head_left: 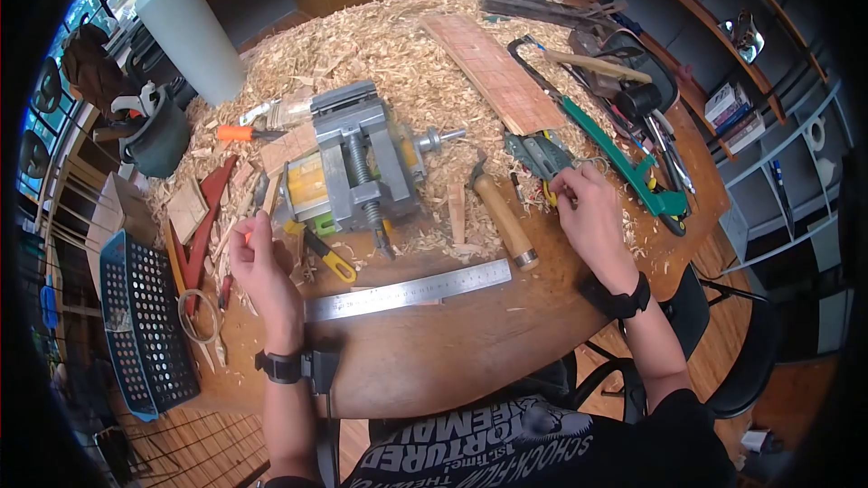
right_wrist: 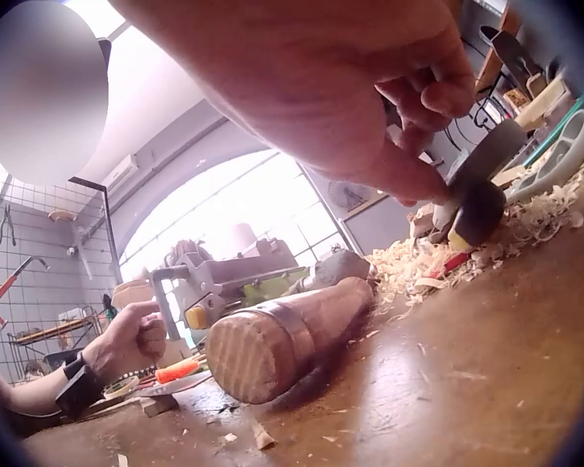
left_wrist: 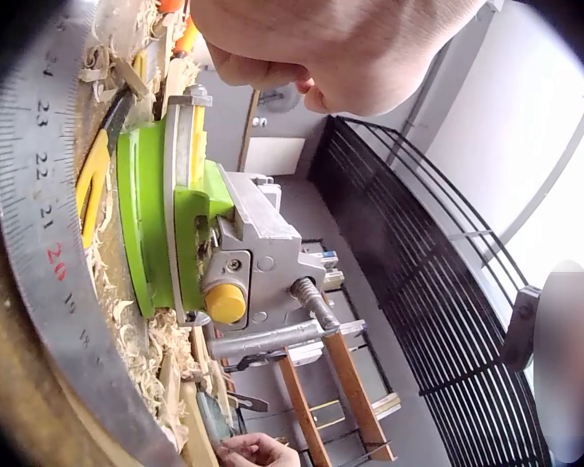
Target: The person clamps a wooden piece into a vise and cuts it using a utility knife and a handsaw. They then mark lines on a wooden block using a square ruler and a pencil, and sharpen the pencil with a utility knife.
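Observation:
My right hand (head_left: 592, 217) is low over the right of the table, thumb and fingers pinching a dark grey tool (right_wrist: 492, 161) with a black, yellow-edged end. Its exact kind cannot be told. A grey-green slotted piece (head_left: 540, 154) lies just beyond those fingers. Left of them is a hammer (head_left: 502, 217) with its wooden handle toward me. My left hand (head_left: 267, 267) is raised at the left of the vise with loosely curled fingers and nothing seen in them. The grey metal vise (head_left: 357, 158) stands between the hands. A steel ruler (head_left: 411, 292) lies in front.
Wood shavings (head_left: 389, 36) cover the far table. A reddish board (head_left: 493, 72) and a green saw (head_left: 615, 154) lie to the right. On the left are a blue perforated basket (head_left: 145, 325), a red triangular piece (head_left: 208, 217) and a tape roll (head_left: 199, 316). A yellow-handled tool (head_left: 330, 258) lies before the vise.

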